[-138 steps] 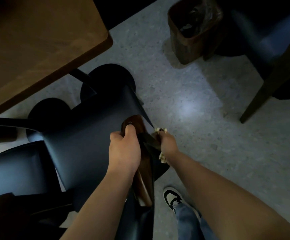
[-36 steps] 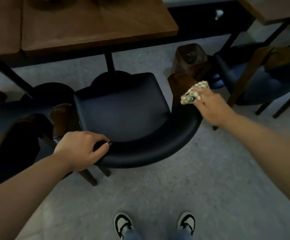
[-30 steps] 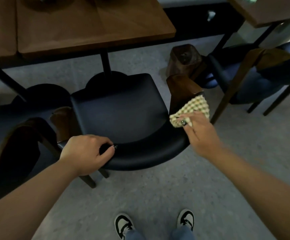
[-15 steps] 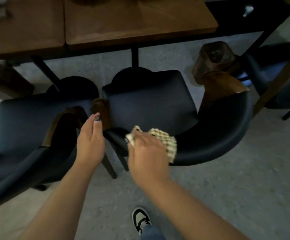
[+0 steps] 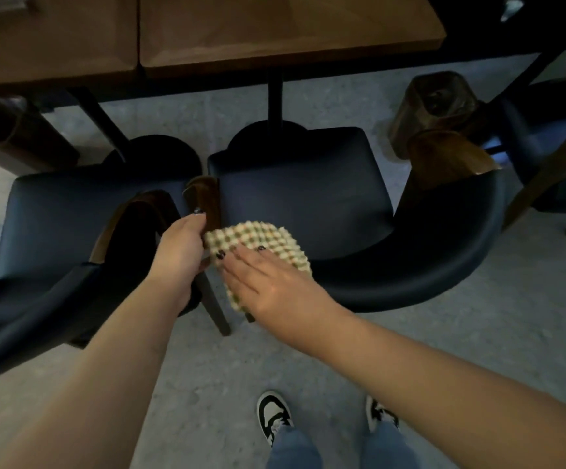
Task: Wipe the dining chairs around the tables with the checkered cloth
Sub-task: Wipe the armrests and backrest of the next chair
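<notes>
Checkered cloth [image 5: 261, 243] spread over dark chair [image 5: 410, 265] backrest end, ready for wiping. Right hand [image 5: 268, 286] flat, fingers straight, pressing it down. Left hand [image 5: 181, 252] apparently pinching cloth edge, steadying; dim view.

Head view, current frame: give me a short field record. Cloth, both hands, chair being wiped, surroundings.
cloth: checkered cloth spread on the left end of the curved backrest
right hand: right hand flat on the cloth, fingers straight, pressing
left hand: left hand at the cloth's left edge by the wooden armrest tip; grip on it not clear
chair: dark padded chair, seat facing the table
neighbours: second dark chair at left, wooden table above
floor: grey speckled floor, two sneakers visible
</notes>
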